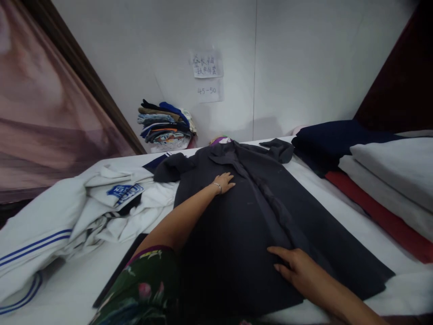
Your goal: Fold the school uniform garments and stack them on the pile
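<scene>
Coat [248,212], dark grey, lies front-up across the white table covering [316,183], the person's left hand [223,182] flat on its chest, fingers spread, right hand [297,266] relaxed lower down, seemingly gripping nothing. I'd call this smoothing; the next move probably calls for pinching an edge.

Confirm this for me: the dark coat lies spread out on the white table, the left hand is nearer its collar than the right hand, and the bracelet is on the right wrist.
The bracelet is on the left wrist, not the right; the head view shows it. The dark coat does lie spread out, with the left hand nearer its collar than the right hand.
</scene>
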Demonstrator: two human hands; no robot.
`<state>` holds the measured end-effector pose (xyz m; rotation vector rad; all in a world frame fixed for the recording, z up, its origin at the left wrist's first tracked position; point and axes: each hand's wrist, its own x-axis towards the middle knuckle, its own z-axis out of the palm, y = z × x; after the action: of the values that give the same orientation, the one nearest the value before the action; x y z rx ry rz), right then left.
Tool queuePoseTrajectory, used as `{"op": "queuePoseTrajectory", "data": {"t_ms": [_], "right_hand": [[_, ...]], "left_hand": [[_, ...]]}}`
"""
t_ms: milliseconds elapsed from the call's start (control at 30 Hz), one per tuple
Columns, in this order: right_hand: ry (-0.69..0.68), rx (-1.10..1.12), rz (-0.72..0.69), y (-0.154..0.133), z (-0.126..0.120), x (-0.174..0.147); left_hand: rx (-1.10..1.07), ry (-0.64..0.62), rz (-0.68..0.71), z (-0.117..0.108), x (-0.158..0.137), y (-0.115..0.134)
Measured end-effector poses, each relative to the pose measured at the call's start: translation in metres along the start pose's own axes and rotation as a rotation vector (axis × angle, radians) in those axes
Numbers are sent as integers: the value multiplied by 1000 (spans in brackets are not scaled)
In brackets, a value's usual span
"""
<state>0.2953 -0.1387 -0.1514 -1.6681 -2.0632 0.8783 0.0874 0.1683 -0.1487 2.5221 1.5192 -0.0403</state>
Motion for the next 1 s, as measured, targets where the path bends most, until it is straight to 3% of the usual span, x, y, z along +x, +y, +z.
{"op": "queuePoseTrajectory", "data": {"t_ms": [133,267,400,500,667,833,1000], "right_hand": [[-93,-5,60,4,-3,-6],[-31,-259,33,3,-5,-11],[133,-348,-165,-1,0,-11],[101,-344,-285,-1,7,-9],[113,-325,-325,-3,9,-14],[123,-277,-426,-5,12,-31],[94,-292,-418,-9,16,-40]], "left_hand": [[86,-25,-43,0,-52,-24],[139,5,-188,-4,-102,-61],[175,112,-374,-6,-145,-93],[98,202,-542,-8,-167,-108],[-133,198,-761,-8,-180,-112],[-136,174,-773,-8,-180,-107],[-104,151,-795,-8,-183,-107]]}}
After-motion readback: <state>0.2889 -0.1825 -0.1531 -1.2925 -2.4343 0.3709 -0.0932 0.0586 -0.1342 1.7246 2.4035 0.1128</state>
